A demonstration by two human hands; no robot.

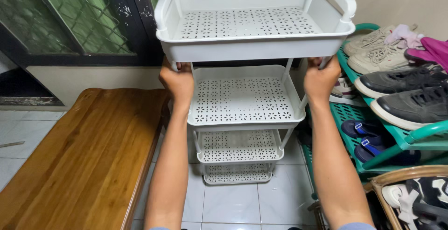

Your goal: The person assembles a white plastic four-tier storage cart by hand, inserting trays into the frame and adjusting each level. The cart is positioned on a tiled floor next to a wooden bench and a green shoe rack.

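Four-tier white rack (242,99) gripped by two hands (177,81).

Both hands grip a white plastic tiered rack (242,94) just under its top tray (254,48): left hand (177,81) at the left front corner, right hand (321,78) at the right front corner, fingers curled around the upright posts. Four perforated trays stacked (flower-shaped holes), top one with side handles. Rack stands on white floor tiles (233,204). Wooden counter (79,164) just left. Green shoe rack (396,136) right, holding sneakers (378,55), black shoes (406,101) and blue sandals (366,139). Wicker basket (401,174) lower right.
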